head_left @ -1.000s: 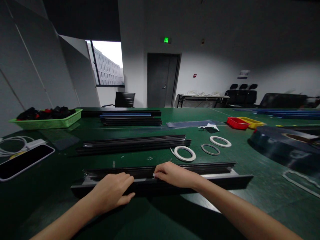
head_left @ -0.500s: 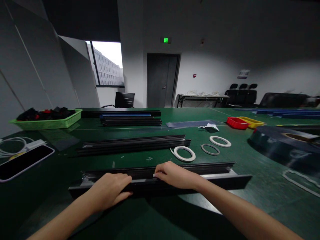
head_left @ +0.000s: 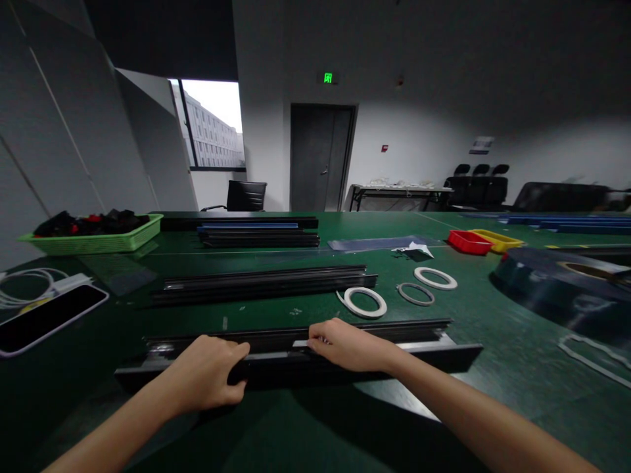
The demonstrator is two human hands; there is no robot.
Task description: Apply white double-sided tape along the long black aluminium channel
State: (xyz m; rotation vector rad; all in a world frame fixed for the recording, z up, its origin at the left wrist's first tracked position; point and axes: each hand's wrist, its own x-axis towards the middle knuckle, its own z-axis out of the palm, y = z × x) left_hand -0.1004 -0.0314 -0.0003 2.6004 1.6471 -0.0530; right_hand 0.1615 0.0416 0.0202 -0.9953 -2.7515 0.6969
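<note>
A long black channel profile (head_left: 276,374) with a pale, shiny inner floor lies crosswise on the green table, close in front of me. My left hand (head_left: 210,371) grips its near wall left of the middle, fingers over the top edge and thumb in front. My right hand (head_left: 338,341) is closed in a pinch over the middle of the channel. From its fingertips a small whitish flat piece (head_left: 300,343) sticks out to the left; its kind cannot be made out. The hand hides part of the channel floor behind it.
Beyond lies another black profile (head_left: 266,286), beside white tape rolls (head_left: 349,302) and a thin grey ring (head_left: 400,295). A phone (head_left: 54,318) and a green basket (head_left: 98,244) stand left. On the right are a large dark roll (head_left: 537,289) and a red tray (head_left: 468,243).
The channel has slid a little to the left, and my left hand has moved left with it. My right hand stays nearly in place, with more of the whitish piece showing.
</note>
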